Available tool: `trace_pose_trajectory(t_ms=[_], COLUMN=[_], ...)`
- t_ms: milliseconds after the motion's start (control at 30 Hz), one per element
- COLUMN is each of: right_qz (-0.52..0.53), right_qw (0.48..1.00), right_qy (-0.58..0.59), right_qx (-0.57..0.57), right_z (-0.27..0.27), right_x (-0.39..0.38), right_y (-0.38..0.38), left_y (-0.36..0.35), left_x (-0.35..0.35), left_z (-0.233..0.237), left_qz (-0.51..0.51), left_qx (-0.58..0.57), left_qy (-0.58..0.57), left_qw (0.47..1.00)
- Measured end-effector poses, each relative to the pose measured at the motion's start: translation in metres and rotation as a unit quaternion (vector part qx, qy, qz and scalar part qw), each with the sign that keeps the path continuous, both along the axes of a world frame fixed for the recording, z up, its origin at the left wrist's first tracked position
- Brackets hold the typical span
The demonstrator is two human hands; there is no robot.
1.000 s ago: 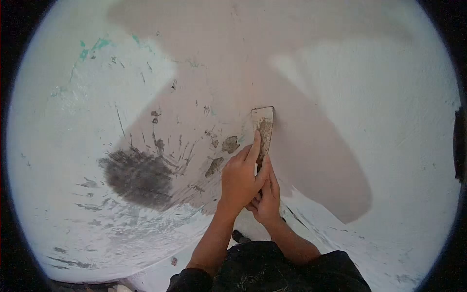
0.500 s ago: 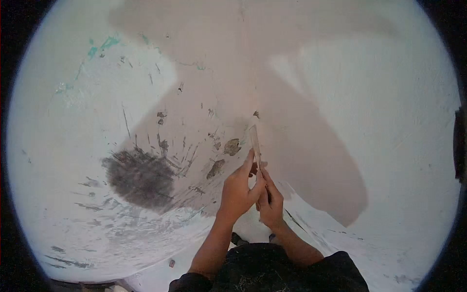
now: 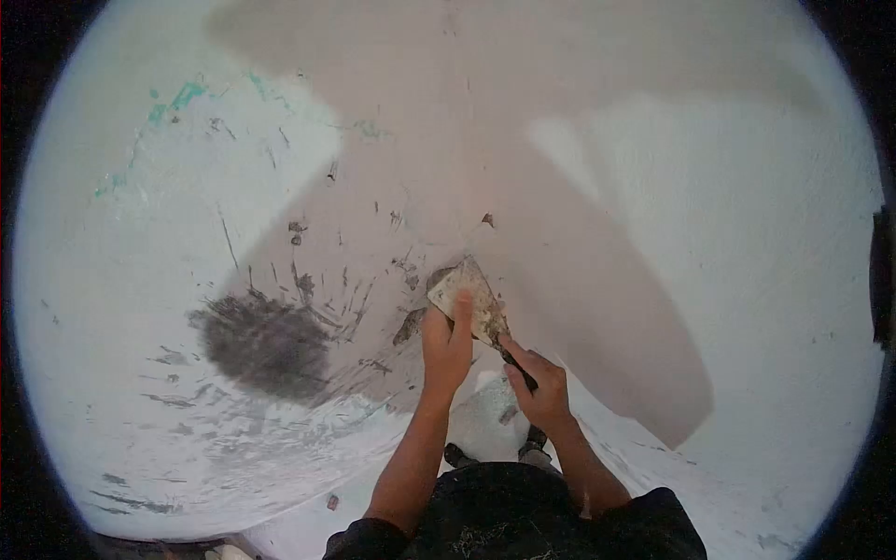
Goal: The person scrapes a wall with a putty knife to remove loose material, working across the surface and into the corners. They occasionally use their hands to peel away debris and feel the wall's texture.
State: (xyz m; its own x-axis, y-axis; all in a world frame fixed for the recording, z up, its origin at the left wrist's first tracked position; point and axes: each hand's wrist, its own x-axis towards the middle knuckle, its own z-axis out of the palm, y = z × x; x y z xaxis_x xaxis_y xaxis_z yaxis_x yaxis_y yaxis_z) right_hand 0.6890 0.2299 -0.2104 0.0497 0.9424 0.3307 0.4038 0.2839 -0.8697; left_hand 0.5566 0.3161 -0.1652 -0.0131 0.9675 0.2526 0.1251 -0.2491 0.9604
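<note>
My right hand (image 3: 543, 387) is closed around the dark handle of a putty knife (image 3: 473, 297), held in front of the corner of the wall. Its wide, pale blade is smeared and tilts up to the left. My left hand (image 3: 446, 347) grips the blade, thumb lying across its face and the other fingers mostly hidden behind it. A chipped hole (image 3: 438, 277) in the wall shows partly past the blade's left edge. Just below and left is another chipped hole (image 3: 409, 327). A smaller chip (image 3: 487, 220) sits above the blade.
Left of my hands, the white wall (image 3: 635, 177) bears a large dark smudge (image 3: 264, 345) with streaks around it. Green paint marks (image 3: 177, 101) lie higher up. My shadow covers the middle. Below are my feet (image 3: 534, 448) and a small brownish piece (image 3: 332, 502).
The putty knife has turned from edge-on to show its broad face, tipping left. My left thumb now lies across the blade, and my right hand has moved right and slightly down.
</note>
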Motion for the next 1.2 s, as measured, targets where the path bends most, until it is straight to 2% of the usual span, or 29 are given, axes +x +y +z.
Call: trace_pose_trajectory(t_ms=[33, 100, 233, 267, 333, 433, 467, 500, 567, 633, 667, 733, 833, 967, 1033, 1067, 1133, 1167, 1200], right_qz=[-0.001, -0.002, 0.008, 0.007, 0.008, 0.015, -0.005, -0.024, -0.043, -0.058, -0.055, -0.052, -0.047, -0.019, -0.019, -0.018, -0.007, -0.012, -0.004], right_qw=[1.000, 0.999, 0.999, 0.999, 0.998, 0.999, 0.996, 0.991, 0.991, 0.990, 0.991, 0.992, 0.986, 0.991, 0.991, 0.993, 0.994, 0.993, 0.994], right_qy=[0.001, -0.015, -0.005, 0.001, 0.007, 0.016, 0.023, 0.030, 0.020, 0.006, 0.008, 0.008, 0.000, 0.020, 0.026, 0.025, 0.030, 0.032, 0.026], right_qx=[0.000, 0.052, 0.044, 0.049, 0.056, 0.037, 0.083, 0.126, 0.127, 0.132, 0.124, 0.118, 0.158, 0.132, 0.130, 0.117, 0.109, 0.111, 0.107], right_z=[-0.001, -0.005, -0.005, -0.006, -0.004, -0.003, -0.009, -0.014, -0.021, -0.020, -0.018, -0.013, -0.007, -0.002, 0.000, 0.003, 0.000, 0.002, 0.005], right_x=[-0.001, -0.005, -0.015, -0.017, -0.019, -0.025, -0.031, -0.035, -0.041, -0.041, -0.040, -0.038, -0.036, -0.042, -0.047, -0.048, -0.048, -0.047, -0.046], right_y=[0.004, 0.013, 0.018, 0.016, 0.017, 0.020, 0.023, 0.023, 0.024, 0.022, 0.021, 0.018, 0.015, 0.018, 0.016, 0.014, 0.010, 0.010, 0.011], left_y=[0.004, 0.009, 0.010, 0.007, 0.000, 0.010, 0.011, 0.011, 0.012, 0.011, 0.009, 0.004, -0.006, -0.007, 0.000, -0.002, -0.007, -0.005, -0.001], left_x=[0.001, -0.001, -0.008, -0.008, -0.005, -0.013, -0.011, -0.008, -0.004, 0.000, 0.000, -0.002, -0.006, -0.009, -0.012, -0.014, -0.015, -0.012, -0.008], left_z=[-0.002, 0.005, 0.021, 0.027, 0.035, 0.011, 0.010, 0.008, 0.005, 0.007, 0.010, 0.014, 0.018, 0.022, 0.018, 0.019, 0.021, 0.022, 0.022], left_qz=[0.036, 0.054, 0.063, 0.066, 0.028, 0.025, 0.025, 0.050, 0.072, 0.098, 0.098, 0.078, 0.090, 0.103, 0.141, 0.141, 0.110, 0.105, 0.127], left_qx=[0.061, 0.066, 0.051, 0.051, -0.040, -0.034, -0.036, -0.004, 0.022, 0.127, 0.126, 0.005, 0.019, 0.032, 0.166, 0.166, 0.069, 0.072, 0.137], left_qy=[0.026, 0.054, 0.146, 0.147, 0.075, 0.137, 0.137, 0.140, 0.146, 0.125, 0.124, 0.074, 0.061, 0.056, 0.158, 0.157, 0.087, 0.089, 0.065], left_qw=[0.997, 0.995, 0.986, 0.986, 0.996, 0.990, 0.990, 0.989, 0.987, 0.979, 0.979, 0.994, 0.994, 0.993, 0.963, 0.963, 0.988, 0.988, 0.980])
